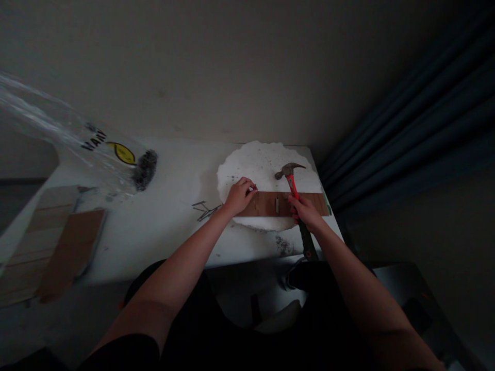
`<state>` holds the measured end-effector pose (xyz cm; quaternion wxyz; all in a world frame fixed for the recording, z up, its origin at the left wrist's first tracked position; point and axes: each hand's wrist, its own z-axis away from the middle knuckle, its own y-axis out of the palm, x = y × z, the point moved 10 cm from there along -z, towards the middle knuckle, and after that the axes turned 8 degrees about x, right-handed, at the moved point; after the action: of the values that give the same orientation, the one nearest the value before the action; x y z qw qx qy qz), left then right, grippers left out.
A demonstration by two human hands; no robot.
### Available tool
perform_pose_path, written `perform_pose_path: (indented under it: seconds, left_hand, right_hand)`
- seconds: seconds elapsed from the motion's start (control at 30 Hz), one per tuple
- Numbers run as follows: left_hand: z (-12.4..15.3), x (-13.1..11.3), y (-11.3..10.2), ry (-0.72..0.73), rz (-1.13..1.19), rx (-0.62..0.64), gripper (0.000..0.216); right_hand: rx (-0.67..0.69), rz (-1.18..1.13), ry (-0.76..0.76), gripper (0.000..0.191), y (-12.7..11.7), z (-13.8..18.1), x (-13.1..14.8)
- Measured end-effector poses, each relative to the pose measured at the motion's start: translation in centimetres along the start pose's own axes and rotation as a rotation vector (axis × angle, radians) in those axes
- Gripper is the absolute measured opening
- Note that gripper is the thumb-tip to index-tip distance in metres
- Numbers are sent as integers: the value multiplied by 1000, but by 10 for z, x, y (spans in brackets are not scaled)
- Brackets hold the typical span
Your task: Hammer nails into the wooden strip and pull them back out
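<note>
- Your right hand point(303, 210) wraps its fingers firmly round the hammer point(292, 185); a glancing swing could catch your left hand point(240, 197).
- Your left fingers curl almost together over the board point(266, 203); I cannot tell what they pinch.
- The board lies across the white mat point(263, 159); an off-centre knock could slide it.
- The loose nails point(204, 211) could prick your left forearm if it drops.

Far: plain grey wall point(240, 67) w/ few faint marks point(162, 93). R: dk blue curtain point(421, 113) in deep folds. White table point(176, 175), far edge along wall. Near L: grey floor point(42, 330), v. dim. Lighting low overall.
</note>
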<state>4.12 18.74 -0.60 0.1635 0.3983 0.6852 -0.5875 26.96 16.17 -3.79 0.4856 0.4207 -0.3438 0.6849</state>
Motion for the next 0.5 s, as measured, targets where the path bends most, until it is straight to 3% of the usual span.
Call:
perform_pose_path:
  seconds: [0.23,0.5]
  left_hand:
    - [1,-6,1,16,-68,-1,11]
    - [2,-4,4,3,-138,24,12]
  right_hand:
    - [-29,130,-64,35,-2,5,9]
    - [81,416,-197,25,10,50,45]
